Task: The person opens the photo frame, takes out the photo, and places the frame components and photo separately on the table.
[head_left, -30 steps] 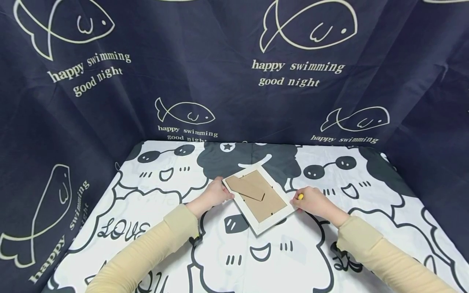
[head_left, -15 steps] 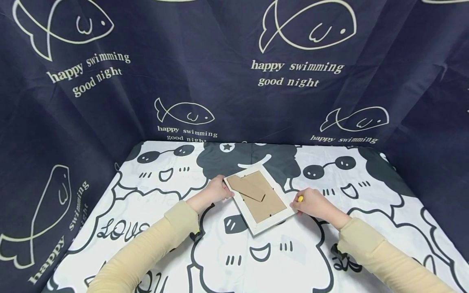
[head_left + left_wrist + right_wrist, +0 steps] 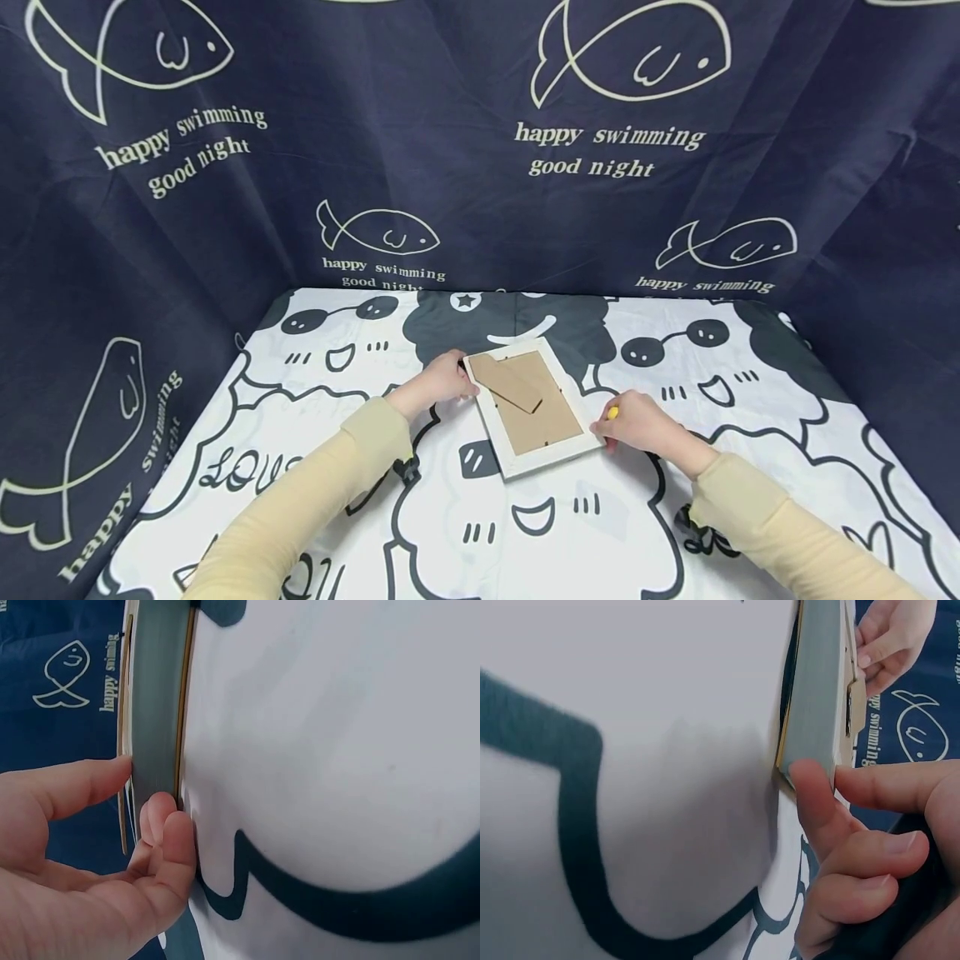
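Observation:
A white picture frame (image 3: 519,443) shows its back, with a brown backing board (image 3: 558,417) and a brown stand leg (image 3: 512,382) lying across it. My left hand (image 3: 442,377) grips its upper left corner, and in the left wrist view the thumb is above and the fingers (image 3: 176,840) are at the pale side edge. At the lower right corner, my right hand (image 3: 636,422) pinches the frame between index finger and thumb. Its other fingers curl round a dark handle (image 3: 907,877), whose yellow end (image 3: 612,412) pokes out in the head view; the rest is hidden.
A white cloth (image 3: 540,550) with black cartoon sheep and lettering covers the table. Dark blue curtains (image 3: 480,150) printed with fish and words hang at the back and both sides.
The picture frame has turned slightly clockwise as seen from above. My left hand has moved a little up and to the right, and my right hand slightly down. Both keep their hold.

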`<state>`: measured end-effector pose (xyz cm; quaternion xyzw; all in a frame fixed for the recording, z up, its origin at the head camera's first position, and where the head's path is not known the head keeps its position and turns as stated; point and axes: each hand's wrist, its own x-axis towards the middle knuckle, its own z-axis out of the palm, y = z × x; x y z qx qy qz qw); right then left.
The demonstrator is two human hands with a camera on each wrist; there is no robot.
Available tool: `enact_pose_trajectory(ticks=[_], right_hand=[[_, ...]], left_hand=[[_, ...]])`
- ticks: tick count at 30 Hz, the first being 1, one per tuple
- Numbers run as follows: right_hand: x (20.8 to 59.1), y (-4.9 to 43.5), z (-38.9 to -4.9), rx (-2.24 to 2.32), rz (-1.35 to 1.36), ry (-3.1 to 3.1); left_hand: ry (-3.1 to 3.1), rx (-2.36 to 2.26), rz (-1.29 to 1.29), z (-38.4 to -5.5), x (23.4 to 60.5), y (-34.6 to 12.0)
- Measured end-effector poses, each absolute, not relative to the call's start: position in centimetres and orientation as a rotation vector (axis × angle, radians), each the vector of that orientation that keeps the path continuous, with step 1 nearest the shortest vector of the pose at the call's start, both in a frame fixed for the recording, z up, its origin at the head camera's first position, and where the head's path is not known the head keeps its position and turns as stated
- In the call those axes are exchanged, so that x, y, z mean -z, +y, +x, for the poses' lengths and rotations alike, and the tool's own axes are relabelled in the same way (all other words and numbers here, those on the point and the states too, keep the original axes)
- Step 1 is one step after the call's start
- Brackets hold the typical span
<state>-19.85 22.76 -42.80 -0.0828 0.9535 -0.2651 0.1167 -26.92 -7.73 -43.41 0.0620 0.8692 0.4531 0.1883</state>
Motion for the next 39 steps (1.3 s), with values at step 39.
enact_pose_trajectory(ticks=[39], right_hand=[[43.0, 20.7, -18.4, 0.879, -0.019, 2.63]], left_hand=[[2.35, -1.236, 0.252, -29.6, 43.2, -7.7]])
